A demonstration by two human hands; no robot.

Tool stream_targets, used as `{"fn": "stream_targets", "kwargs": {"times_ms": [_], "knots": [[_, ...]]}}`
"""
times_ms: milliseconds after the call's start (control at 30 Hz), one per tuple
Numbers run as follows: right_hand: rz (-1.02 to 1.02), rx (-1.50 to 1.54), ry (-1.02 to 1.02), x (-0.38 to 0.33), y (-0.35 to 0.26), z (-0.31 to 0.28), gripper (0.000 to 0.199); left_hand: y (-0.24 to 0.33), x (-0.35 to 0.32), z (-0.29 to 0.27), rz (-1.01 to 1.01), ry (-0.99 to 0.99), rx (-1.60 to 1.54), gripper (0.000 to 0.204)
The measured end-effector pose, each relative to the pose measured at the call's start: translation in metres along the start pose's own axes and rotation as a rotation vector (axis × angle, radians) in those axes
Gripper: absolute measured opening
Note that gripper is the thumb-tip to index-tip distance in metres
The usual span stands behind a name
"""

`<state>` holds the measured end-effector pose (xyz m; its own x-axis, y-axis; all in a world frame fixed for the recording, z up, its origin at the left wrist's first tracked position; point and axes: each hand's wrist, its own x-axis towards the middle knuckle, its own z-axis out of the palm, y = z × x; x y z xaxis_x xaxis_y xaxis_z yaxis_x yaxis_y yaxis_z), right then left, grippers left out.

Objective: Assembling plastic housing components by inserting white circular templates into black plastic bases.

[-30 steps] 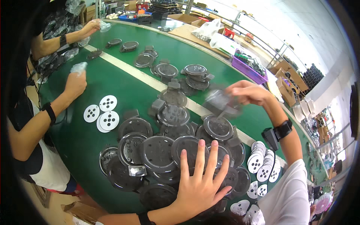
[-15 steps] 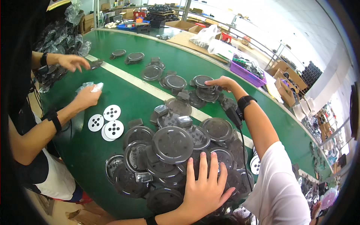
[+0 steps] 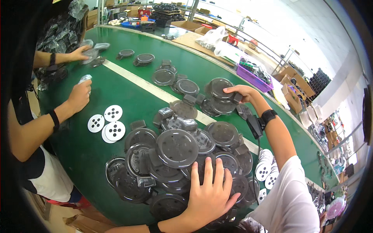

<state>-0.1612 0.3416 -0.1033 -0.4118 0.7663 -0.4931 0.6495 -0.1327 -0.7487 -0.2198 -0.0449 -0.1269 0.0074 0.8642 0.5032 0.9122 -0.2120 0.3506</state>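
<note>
Right hand (image 3: 245, 93): grip closed on dark disc (image 3: 219, 87) edge; disc now tilted up, flatter earlier. Left hand (image 3: 208, 197): grip empty, fingers still spread wide over disc pile (image 3: 176, 148).

White short-sleeved top on this person, folks. The right sleeve (image 3: 291, 200), around 4 o'clock in the view, is loose and softly creased, plain fabric, and the forearm (image 3: 280, 139) below its hem is bare. Over at 3 o'clock, just behind the right hand (image 3: 244, 93), there's a black wrist strap (image 3: 269, 115) with a chunky, dark, boxy module (image 3: 255, 127) stuck on it. A skinny black cable (image 3: 258, 149) comes off that and drops toward 4 o'clock. The left hand (image 3: 210, 194) is bare too, fingers and all, and its wrist gets a plain-looking black band (image 3: 154, 227), down between 6 and 7 o'clock, partly cropped by the lower edge.
</note>
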Motion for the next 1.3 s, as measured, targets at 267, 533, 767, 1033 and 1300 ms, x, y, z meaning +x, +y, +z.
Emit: {"fn": "stream_targets", "kwargs": {"times_ms": [267,533,767,1033,1300], "knots": [[-0.168,0.282,-0.208,-0.063,-0.029,0.001,0.062,0.007,0.005,-0.005,0.059,0.024,-0.045,0.052],[-0.436,-0.668,-0.965,-0.121,-0.055,0.105,0.040,0.003,0.008,-0.009,0.011,0.223,0.064,0.062],[-0.305,-0.832,-1.042,-0.096,-0.070,0.077,0.051,0.000,0.007,-0.015,-0.087,0.106,0.172,0.057],[-0.269,-0.611,0.129,0.008,-0.019,0.038,0.075,0.019,-0.004,-0.026,-0.061,0.198,0.022,0.056],[-0.163,-0.686,0.071,0.019,-0.027,0.058,0.093,0.007,0.006,-0.025,-0.081,0.055,0.108,0.059]]}}
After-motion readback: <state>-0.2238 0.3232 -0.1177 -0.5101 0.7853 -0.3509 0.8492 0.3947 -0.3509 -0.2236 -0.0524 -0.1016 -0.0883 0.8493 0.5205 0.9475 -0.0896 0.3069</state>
